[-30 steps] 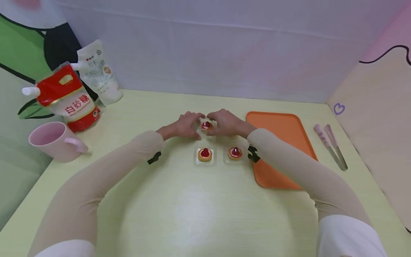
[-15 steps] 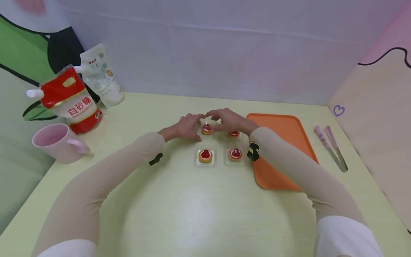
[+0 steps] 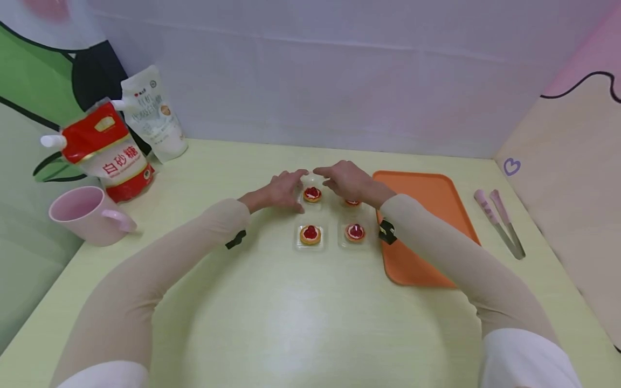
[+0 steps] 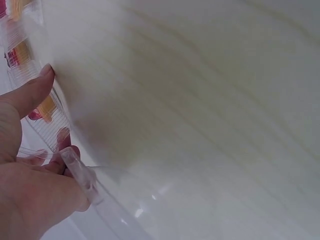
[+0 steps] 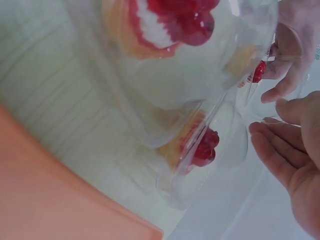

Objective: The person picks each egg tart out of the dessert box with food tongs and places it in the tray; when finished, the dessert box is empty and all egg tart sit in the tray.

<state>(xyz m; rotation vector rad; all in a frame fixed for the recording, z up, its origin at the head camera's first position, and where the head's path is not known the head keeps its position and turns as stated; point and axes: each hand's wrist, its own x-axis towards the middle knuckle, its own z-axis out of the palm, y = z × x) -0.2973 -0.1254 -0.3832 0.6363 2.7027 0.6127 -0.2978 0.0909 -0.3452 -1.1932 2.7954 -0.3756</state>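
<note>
Several fruit tarts with red topping sit in clear plastic boxes mid-table in the head view. My left hand (image 3: 283, 191) is at the left side of the back left tart box (image 3: 312, 200), thumb on its near edge, fingers curled at the far side. In the left wrist view, the thumb (image 4: 37, 90) lies along the ribbed plastic. Opposite, my right hand (image 3: 346, 180) reaches over with fingers fairly straight, their tips at the clear plastic above the back left tart (image 5: 257, 72). It partly covers the back right tart (image 3: 352, 203). Front left tart (image 3: 310, 234) and front right tart (image 3: 355, 232) lie nearer.
An orange tray (image 3: 412, 264) lies right of the boxes, under the right forearm. Pink-handled tongs (image 3: 502, 223) are farther right. At the left stand a pink mug (image 3: 84, 215), a red and white sugar pouch (image 3: 114, 156) and a white pouch (image 3: 155, 118). Walls enclose the back and sides.
My right thumb and fingers have drawn back from the back left box, up and to the right, uncovering part of the back right tart. The left hand has stayed at the box.
</note>
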